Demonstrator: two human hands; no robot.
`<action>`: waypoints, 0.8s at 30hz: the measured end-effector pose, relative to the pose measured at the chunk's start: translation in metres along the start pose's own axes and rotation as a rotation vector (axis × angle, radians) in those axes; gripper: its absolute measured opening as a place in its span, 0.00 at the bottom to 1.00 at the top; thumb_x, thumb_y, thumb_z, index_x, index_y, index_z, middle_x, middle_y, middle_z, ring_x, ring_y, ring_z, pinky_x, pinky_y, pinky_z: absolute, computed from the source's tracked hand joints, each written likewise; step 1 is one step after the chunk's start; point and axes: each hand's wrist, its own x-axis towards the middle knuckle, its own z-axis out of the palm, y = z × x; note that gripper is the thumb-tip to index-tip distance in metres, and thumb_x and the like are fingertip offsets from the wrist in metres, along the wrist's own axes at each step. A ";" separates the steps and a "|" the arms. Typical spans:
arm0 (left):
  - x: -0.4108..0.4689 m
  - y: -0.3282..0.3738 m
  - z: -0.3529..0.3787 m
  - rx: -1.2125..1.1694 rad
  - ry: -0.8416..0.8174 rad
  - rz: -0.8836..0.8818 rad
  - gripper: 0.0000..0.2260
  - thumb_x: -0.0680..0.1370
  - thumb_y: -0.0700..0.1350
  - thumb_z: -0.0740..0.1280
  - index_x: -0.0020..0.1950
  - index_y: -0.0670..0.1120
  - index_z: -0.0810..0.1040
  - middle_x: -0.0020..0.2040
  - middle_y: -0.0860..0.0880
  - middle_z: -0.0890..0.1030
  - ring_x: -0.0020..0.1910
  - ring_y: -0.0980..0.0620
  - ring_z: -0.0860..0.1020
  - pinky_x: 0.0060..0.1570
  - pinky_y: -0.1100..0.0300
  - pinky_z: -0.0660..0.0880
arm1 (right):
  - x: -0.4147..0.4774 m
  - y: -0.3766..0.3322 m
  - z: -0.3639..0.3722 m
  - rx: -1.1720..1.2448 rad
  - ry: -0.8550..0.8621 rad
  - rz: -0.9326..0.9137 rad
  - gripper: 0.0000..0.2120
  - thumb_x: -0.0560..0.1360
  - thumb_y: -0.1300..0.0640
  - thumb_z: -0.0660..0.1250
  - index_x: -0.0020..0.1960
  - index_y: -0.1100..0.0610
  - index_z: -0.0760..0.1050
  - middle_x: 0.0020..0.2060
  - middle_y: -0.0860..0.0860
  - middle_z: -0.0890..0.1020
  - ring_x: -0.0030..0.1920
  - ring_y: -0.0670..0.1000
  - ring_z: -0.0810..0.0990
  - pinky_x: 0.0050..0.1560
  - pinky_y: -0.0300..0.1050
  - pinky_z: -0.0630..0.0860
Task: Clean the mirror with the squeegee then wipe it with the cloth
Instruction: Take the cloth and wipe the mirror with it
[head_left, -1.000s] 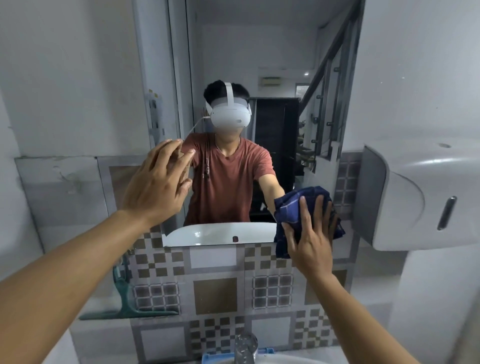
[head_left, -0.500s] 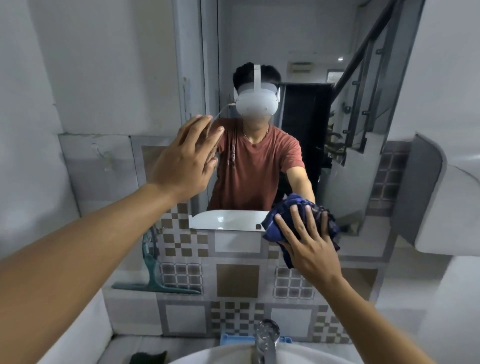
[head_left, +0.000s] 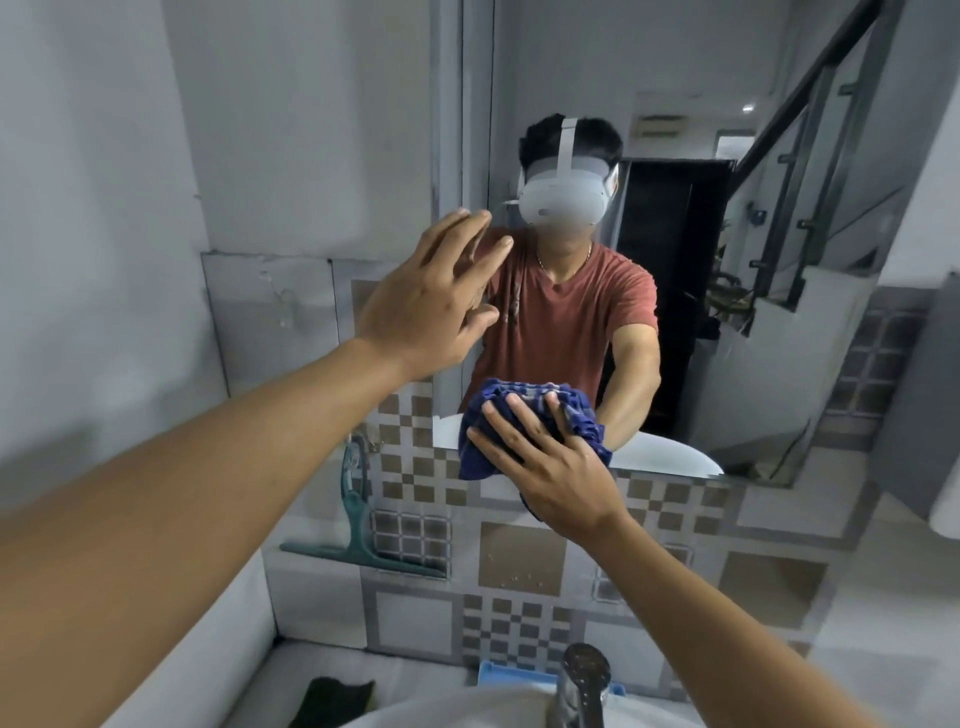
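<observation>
Pressing cloth (head_left: 530, 388) under R fingers (head_left: 521, 417)

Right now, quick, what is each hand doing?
Left hand: open, fingers straight, holding nothing, up near the wall mirror.
Right hand: open, spread fingers pressing the dark blue checked cloth against the mirror.

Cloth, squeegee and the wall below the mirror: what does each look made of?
The cloth looks like soft woven fabric, dark blue with a faint check and a matte finish. It bunches into folds under the right hand. The squeegee looks like smooth teal moulded plastic; its blade material cannot be told. The wall looks like glazed ceramic tile, with patterned squares and a dull sheen.
</observation>
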 end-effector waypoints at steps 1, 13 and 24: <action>0.000 0.000 0.000 -0.003 -0.003 -0.003 0.30 0.78 0.53 0.68 0.77 0.44 0.67 0.76 0.39 0.66 0.77 0.40 0.61 0.63 0.46 0.77 | 0.007 -0.005 0.001 0.009 -0.011 -0.024 0.26 0.82 0.58 0.53 0.80 0.55 0.61 0.79 0.55 0.62 0.79 0.59 0.58 0.77 0.65 0.52; -0.003 0.000 -0.005 -0.009 -0.034 0.011 0.29 0.78 0.51 0.67 0.77 0.43 0.67 0.76 0.38 0.66 0.77 0.40 0.61 0.60 0.48 0.77 | 0.042 -0.038 0.003 0.133 -0.278 -0.235 0.25 0.80 0.53 0.49 0.74 0.52 0.71 0.76 0.54 0.69 0.78 0.57 0.63 0.78 0.62 0.50; -0.062 0.008 -0.038 -0.294 -0.151 -0.179 0.19 0.80 0.43 0.64 0.72 0.46 0.74 0.71 0.48 0.73 0.67 0.46 0.75 0.57 0.45 0.80 | 0.035 -0.052 -0.080 1.113 -0.322 0.533 0.13 0.83 0.52 0.61 0.67 0.53 0.71 0.63 0.52 0.79 0.61 0.57 0.77 0.55 0.49 0.72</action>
